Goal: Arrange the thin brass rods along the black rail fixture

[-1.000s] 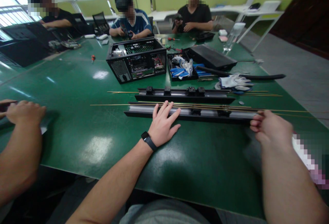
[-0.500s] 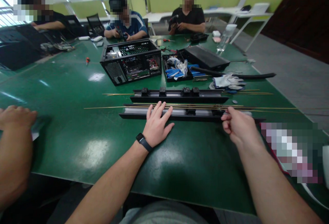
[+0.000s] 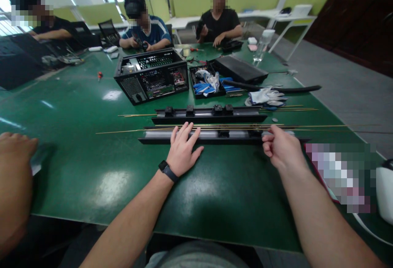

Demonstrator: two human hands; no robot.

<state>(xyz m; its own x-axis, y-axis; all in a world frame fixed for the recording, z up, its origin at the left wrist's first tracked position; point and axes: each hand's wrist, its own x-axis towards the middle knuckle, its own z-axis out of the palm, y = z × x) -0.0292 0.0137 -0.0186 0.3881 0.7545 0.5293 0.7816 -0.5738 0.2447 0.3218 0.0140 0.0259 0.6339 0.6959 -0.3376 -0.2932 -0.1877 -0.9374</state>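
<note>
My left hand (image 3: 184,147) lies open, palm down and fingers spread, over the near black rail (image 3: 172,140) and the thin brass-coloured rods (image 3: 123,131) that run lengthwise across it. A dark watch band circles that wrist. Toward the rail's right end my right hand (image 3: 282,147) is closed in a pinch, its index fingertip at the rods. What lies between those fingers is hidden. Just beyond is a second black rail (image 3: 208,119) with several dark blocks (image 3: 190,110) in it. More thin rods stick out past both its ends.
An open computer case (image 3: 152,77) stands beyond the rails, beside a box of gloves (image 3: 208,82). White gloves (image 3: 265,97) and a black strip (image 3: 285,89) lie to the right. Another person's arm (image 3: 15,178) rests at far left. Several people sit across the table (image 3: 76,145).
The view has shifted slightly. My right hand has moved a little right along the rods; my left hand stays put. A person opposite has lowered one hand toward the table.
</note>
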